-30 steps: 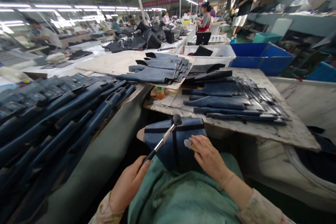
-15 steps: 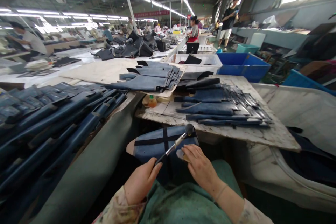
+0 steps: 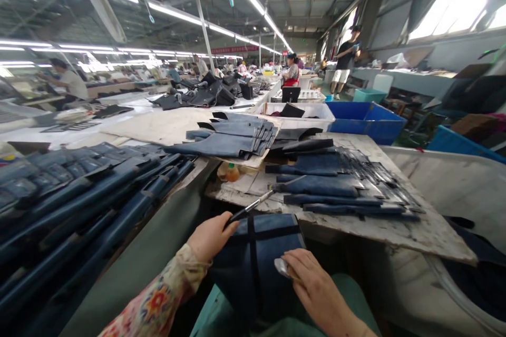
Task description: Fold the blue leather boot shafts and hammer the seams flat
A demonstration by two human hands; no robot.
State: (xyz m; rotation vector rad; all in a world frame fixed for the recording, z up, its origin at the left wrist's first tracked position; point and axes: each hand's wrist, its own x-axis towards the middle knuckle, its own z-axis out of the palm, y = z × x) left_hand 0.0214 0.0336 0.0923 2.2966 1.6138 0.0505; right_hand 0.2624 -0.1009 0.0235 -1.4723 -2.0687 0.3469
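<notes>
My left hand is closed round the dark handle of a hammer. The hammer points up and to the right, its head blurred against the front of the worktable. Below it, over my lap, lies a blue leather-like piece crossed by black straps. My right hand rests at the right side of this piece, fingers closed on a small pale tool with a whitish rounded end. The rest of that tool is hidden under my fingers.
Stacks of blue pieces lie on the worn worktable; more blue pieces fill the left surface. A small orange-green bottle stands at the table's edge. Blue bin and white bin stand behind. Co-workers are farther off.
The hammer has swung up and away from the blue piece, with my left hand higher and farther left. My right hand sits lower, still with the pale tool. The view has tilted up.
</notes>
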